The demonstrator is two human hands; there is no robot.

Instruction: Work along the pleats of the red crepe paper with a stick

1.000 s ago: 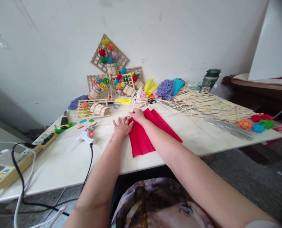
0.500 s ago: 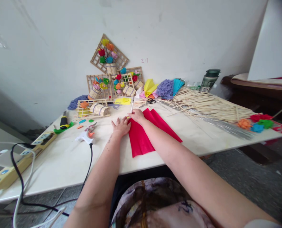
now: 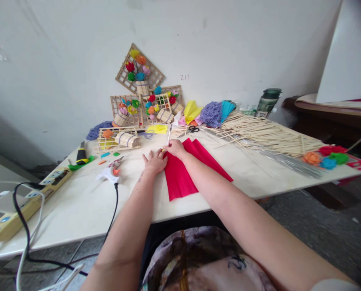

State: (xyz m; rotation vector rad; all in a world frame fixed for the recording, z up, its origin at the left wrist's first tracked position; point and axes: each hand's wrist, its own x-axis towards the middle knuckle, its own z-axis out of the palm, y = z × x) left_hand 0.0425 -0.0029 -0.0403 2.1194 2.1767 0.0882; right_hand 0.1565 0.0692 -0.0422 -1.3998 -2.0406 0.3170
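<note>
A sheet of red crepe paper (image 3: 182, 180) lies flat before me, with a fold line running down it. My right hand (image 3: 175, 148) is closed around a slim white pen (image 3: 168, 136), low on its shaft, at the paper's far left corner. Beside it, my left hand (image 3: 155, 161) lies on the table with fingers spread, and its fingertips press down at the paper's left edge. A small yellow piece (image 3: 164, 150) shows by those fingertips, mostly hidden. The pen's tip is covered by my right hand.
To the left lie a white glue gun (image 3: 108, 174), a utility knife (image 3: 82, 156) and a power strip (image 3: 51, 184) with cables. Stick lattices with paper flowers (image 3: 140, 68) lean on the wall. Scissors (image 3: 193, 129), thin wooden sticks (image 3: 259, 131) and wires (image 3: 289, 161) lie to the right.
</note>
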